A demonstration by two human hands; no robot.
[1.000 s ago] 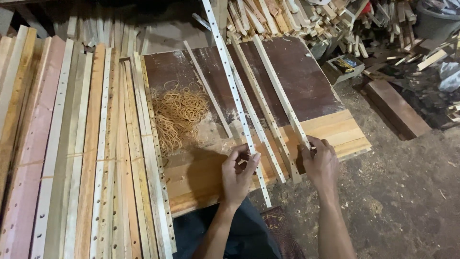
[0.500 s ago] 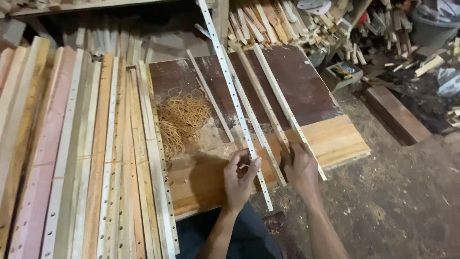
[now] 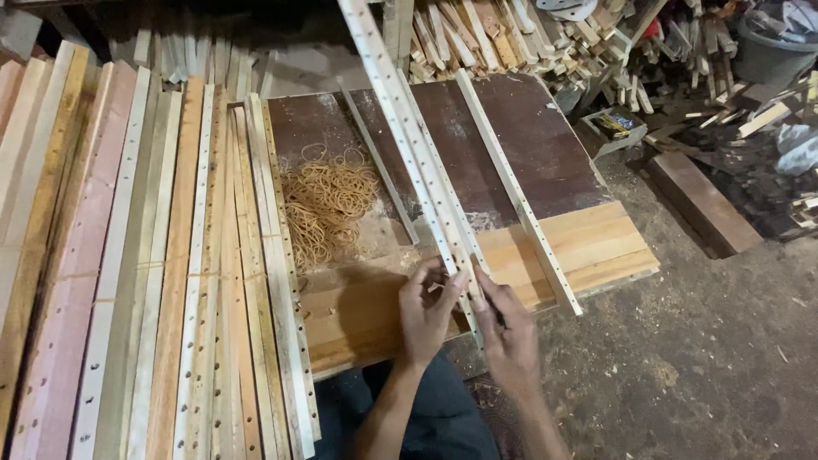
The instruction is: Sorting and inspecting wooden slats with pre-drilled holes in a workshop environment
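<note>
Long pale wooden slats with punched holes [image 3: 417, 162], bundled, lie diagonally on dark brown and bare plywood surface [image 3: 545, 162]. Heap of tan rubber bands [image 3: 328, 204] left of fingers; single holed slat [image 3: 520, 200] right. Since earlier frame right hand [image 3: 507, 328] shifted left onto bundle. Left hand [image 3: 430, 307] fingers curled, pinching bundle's near end; right fingers close around it too.

Light falls from above, bright on the pale slats [image 3: 128, 255] at my left and on the tabletop [image 3: 596, 243]. The far top sinks into dimness. My hands cast a soft shadow. My right hand [image 3: 509, 332] blurs slightly.
</note>
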